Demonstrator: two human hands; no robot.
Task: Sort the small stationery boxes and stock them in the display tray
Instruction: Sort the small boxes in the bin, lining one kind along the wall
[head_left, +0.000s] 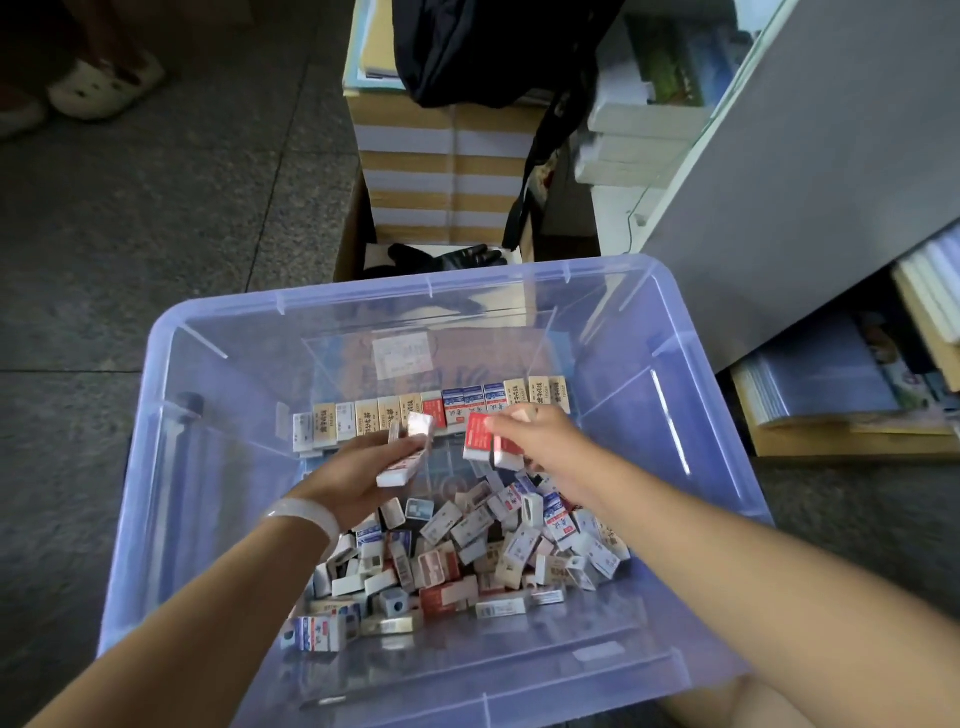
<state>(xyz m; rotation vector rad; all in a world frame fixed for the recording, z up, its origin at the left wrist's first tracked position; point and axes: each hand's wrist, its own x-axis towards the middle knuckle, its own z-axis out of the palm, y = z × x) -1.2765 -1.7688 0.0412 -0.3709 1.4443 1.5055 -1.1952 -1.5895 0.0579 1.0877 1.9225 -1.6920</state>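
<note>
The right hand (540, 441) has its thumb and curled fingers pinched around a small stack of red-and-white cardboard boxes (485, 441), glossy, flat-sided and rectangular. The left hand (358, 470) lies palm up with its fingers curled under a few white boxes (402, 457), one long and slim, another catching the light on its face; a white band circles that wrist.

Both hands hover inside a large translucent blue plastic tub (197, 374), smooth-walled with rounded corners and a ribbed rim. Just beyond the fingers, inside the tub, stands a clear acrylic display tray (332, 364), where a neat row of upright boxes (431, 410) runs across: cream ones with dark lettering, one red, then blue-and-white, then cream again. Nearer than the hands, on the tub floor, sits a jumbled heap of loose boxes (467, 551) in white, red and blue, lying at every angle.

Beyond the tub, a black glove (452, 257) lies at the foot of stacked tan-and-white cartons (447, 171); the floor is grey speckled stone.
</note>
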